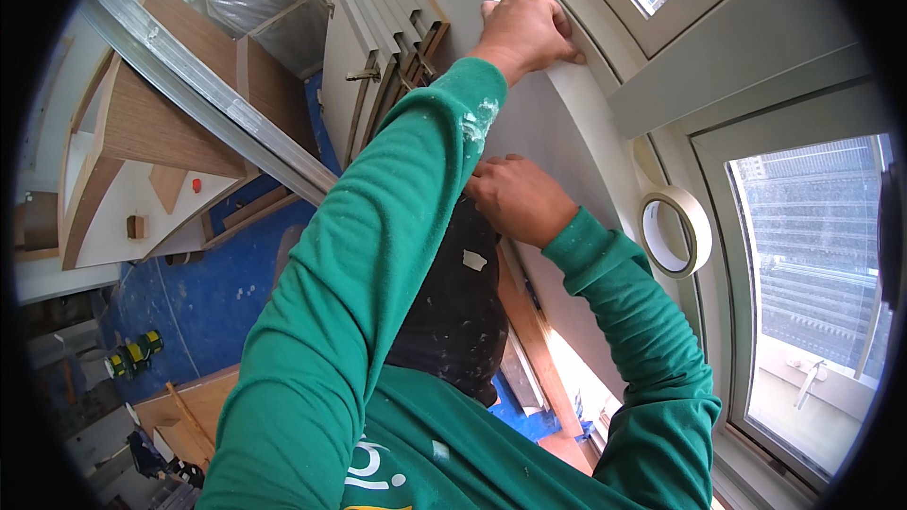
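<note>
My left hand (pixel 531 30) reaches across to the pale ledge (pixel 576 99) below the window. Its fingers are curled down against the ledge's edge, and whatever they pinch there is hidden. Lower down and nearer my body, my right hand (pixel 524 200) is closed in front of the white face under the ledge. Its fingertips are partly covered by my left sleeve, so I cannot make out what they hold. A roll of masking tape (pixel 701 231) rests by the window frame, to the right of my right hand.
White panels (pixel 354 76) with metal fittings lean together beyond my left arm. A long metal rail (pixel 217 90) crosses the left side before wooden cabinets (pixel 156 127). Blue sheeting (pixel 203 307) covers the floor, with a yellow-and-green object (pixel 135 353) on it. A window (pixel 808 264) stands right.
</note>
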Available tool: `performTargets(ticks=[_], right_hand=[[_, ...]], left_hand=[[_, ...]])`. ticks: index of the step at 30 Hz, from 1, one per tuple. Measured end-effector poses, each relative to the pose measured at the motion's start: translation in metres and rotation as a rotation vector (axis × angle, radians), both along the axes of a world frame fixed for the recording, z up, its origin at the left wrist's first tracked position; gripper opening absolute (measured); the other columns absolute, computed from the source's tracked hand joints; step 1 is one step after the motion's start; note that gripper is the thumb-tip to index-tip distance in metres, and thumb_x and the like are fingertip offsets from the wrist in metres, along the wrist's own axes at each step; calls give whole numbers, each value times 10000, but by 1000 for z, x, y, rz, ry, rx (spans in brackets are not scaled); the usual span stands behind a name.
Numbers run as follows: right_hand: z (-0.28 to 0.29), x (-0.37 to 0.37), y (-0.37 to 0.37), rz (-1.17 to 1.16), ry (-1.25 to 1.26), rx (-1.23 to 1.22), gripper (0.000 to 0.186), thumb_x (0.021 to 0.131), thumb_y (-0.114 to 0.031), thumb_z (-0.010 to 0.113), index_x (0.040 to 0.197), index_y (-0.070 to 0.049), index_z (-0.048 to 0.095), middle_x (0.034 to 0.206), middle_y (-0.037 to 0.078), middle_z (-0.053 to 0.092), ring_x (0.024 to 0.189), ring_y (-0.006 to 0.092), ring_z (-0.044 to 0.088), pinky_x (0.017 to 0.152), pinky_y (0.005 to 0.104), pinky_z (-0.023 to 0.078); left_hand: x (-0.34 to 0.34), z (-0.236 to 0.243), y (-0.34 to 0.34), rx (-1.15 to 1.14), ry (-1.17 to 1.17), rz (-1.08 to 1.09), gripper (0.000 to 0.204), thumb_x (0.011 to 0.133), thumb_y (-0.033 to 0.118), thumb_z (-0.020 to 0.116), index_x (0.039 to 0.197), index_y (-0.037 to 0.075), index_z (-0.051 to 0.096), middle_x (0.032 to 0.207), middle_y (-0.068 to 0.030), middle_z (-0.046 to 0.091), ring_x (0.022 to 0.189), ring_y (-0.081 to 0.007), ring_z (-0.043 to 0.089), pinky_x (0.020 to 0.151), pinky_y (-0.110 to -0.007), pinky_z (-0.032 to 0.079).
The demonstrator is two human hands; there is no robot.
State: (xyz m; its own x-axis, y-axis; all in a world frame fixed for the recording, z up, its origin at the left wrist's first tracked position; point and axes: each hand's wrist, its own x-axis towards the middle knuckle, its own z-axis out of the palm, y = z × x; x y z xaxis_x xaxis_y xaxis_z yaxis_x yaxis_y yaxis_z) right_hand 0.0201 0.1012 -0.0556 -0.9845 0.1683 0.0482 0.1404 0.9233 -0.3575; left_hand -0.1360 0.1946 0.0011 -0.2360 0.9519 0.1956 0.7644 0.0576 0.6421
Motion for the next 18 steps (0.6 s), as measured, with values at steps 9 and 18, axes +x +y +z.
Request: performTargets(ticks=[9, 18], right_hand=[[0, -5, -1, 25, -22, 33, 187, 833, -49, 662, 1016, -44, 699, 979, 132, 720, 945, 347, 709, 869, 475, 570], [-5, 1, 5, 18, 7, -7, 318, 842, -15, 647, 1147, -81, 710, 1010, 128, 723, 935, 356, 711, 866, 459, 578]], left_hand=[[-5, -5, 1, 41, 6, 5, 325, 689, 372, 956, 878, 133, 846, 849, -23, 803, 840, -206, 736, 1032, -428, 499], [-20, -8, 20, 42, -161, -39, 282, 705, 254, 946, 891, 72, 837, 852, -58, 804, 777, -180, 744, 803, -329, 620]])
